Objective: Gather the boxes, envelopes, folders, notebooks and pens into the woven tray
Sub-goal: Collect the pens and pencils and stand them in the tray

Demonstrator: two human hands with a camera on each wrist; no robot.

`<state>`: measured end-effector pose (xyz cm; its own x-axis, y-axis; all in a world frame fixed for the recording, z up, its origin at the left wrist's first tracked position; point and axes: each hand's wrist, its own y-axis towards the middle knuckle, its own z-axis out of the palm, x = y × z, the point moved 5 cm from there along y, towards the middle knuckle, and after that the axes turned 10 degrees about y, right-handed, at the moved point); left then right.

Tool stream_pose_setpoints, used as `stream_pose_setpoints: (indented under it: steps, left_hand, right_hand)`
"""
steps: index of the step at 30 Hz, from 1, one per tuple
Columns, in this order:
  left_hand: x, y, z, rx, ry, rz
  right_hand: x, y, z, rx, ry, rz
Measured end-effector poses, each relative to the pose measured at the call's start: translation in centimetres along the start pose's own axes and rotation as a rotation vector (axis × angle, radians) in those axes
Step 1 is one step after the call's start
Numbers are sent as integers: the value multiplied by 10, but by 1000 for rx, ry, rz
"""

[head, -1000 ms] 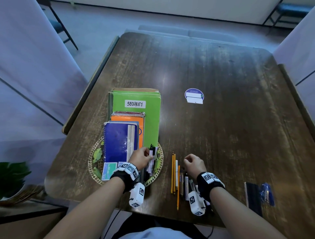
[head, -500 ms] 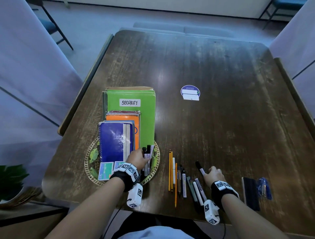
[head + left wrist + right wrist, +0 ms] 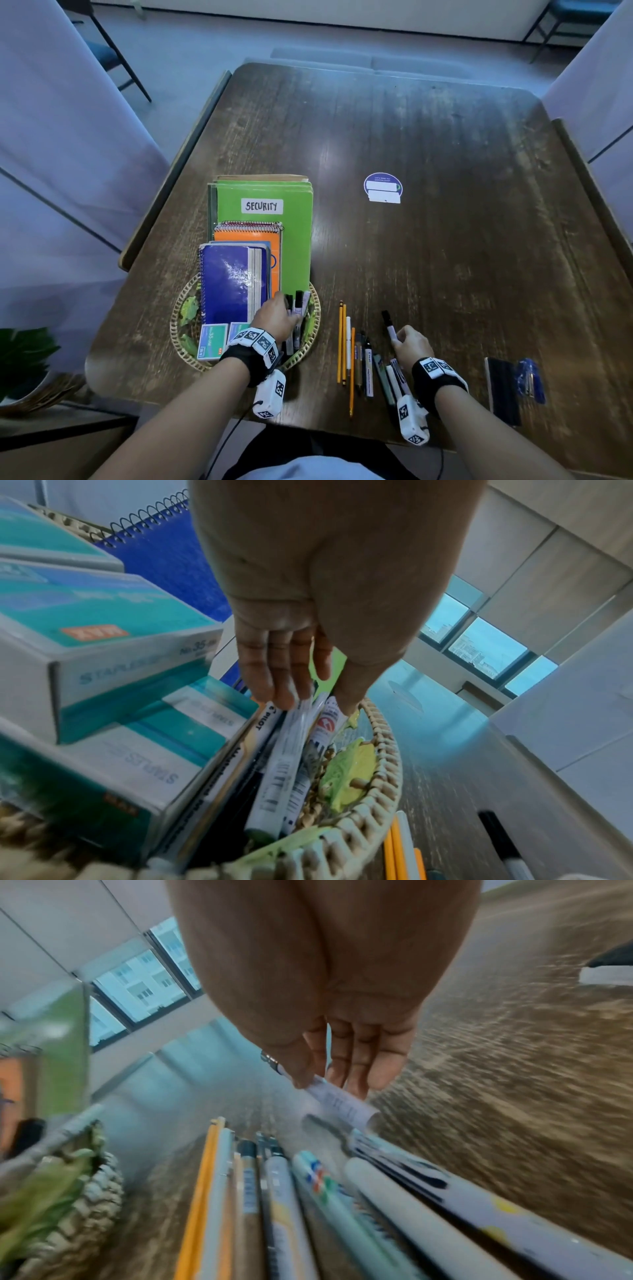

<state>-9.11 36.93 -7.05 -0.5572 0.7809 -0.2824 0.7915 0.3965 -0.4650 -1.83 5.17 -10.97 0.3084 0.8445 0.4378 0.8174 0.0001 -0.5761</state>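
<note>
The woven tray [image 3: 178, 329] sits at the near left and holds a green "SECURITY" folder [image 3: 294, 246], an orange notebook [image 3: 246, 236], a blue spiral notebook [image 3: 226, 284] and teal staple boxes [image 3: 212, 341]. My left hand [image 3: 279, 313] lies over several markers [image 3: 298, 308] at the tray's right side. In the left wrist view its straight fingers [image 3: 284, 693] touch those markers [image 3: 284, 764]. My right hand [image 3: 399, 337] pinches a white marker with a black cap [image 3: 388, 323], lifted off the table [image 3: 342, 1104]. A row of pens and pencils [image 3: 349, 353] lies between the hands.
A black eraser-like block [image 3: 501, 387] and a blue packet [image 3: 531, 380] lie at the near right edge. A round blue sticker [image 3: 383, 186] marks the table's middle. A plant [image 3: 24, 349] stands off the table at the left.
My right hand moved right from the pencils and picked up the black-capped marker. My left hand lowered its markers into the tray and its fingers straightened.
</note>
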Motion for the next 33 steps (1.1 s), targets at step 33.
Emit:
stream_pose_setpoints:
  steps: [33]
  left_hand:
    - [-13, 0, -7, -38, -277, 78]
  right_hand:
    - [66, -35, 28, 41, 269, -173]
